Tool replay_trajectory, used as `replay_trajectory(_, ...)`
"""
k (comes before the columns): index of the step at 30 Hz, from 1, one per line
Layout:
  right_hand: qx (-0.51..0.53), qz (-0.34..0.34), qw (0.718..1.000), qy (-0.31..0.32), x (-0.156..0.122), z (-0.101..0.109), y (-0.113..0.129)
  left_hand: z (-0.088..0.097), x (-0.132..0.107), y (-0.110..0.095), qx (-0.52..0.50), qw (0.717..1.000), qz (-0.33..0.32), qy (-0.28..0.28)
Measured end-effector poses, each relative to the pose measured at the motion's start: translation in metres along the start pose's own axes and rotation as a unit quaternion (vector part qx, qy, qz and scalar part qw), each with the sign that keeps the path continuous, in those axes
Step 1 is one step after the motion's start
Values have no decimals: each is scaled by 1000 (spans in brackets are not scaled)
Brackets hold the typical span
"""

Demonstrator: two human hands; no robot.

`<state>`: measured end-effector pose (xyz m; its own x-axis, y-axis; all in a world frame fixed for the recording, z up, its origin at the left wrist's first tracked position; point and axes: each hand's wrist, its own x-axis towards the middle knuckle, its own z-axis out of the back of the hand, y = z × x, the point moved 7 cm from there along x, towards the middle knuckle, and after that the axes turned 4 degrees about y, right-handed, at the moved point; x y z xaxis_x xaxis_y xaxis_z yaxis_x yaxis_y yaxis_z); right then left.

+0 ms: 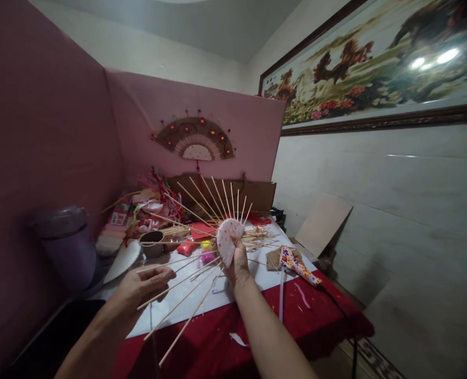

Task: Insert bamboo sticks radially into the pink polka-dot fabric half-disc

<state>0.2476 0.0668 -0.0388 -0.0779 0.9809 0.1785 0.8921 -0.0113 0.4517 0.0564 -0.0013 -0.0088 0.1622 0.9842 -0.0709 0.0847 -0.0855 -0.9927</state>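
My right hand (238, 258) is closed on the white, red-dotted half-round base of a fan frame (228, 237), thumb on its face. Thin wooden sticks radiate from this base, upward, leftward and down toward me. At the left, my left hand (148, 284) is among the lower sticks, its fingers closed around one wooden stick (186, 260). Part of that grip is hidden. Behind the frame, a finished-looking brown fan (196, 134) with red flowers and a dotted half-round centre is on the pink backboard.
On the white and red table cover (296, 326) lies a flowered glue gun (298, 266) on a brown piece, its cord trailing right. Loose sticks (260, 239), a brown cup (152, 242) and a heap of colourful craft materials (150, 208) sit farther back. A purple bin (65, 252) stands left.
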Motion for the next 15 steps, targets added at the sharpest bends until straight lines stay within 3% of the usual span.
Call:
replay_trajectory(5,16,-11,1000,13,0,-3,-1,4,-14,-7,36,999,-4,20)
replay_trajectory(10,17,-22,1000,1,0,-3,-1,11,-24,-16,152,988,-4,6)
replay_trajectory(13,16,-10,1000,-9,0,-2,0,10,-33,-31,238,970,-54,-6)
replay_trajectory(15,15,-8,1000,-18,0,-2,1,11,-41,-46,332,935,-113,-59)
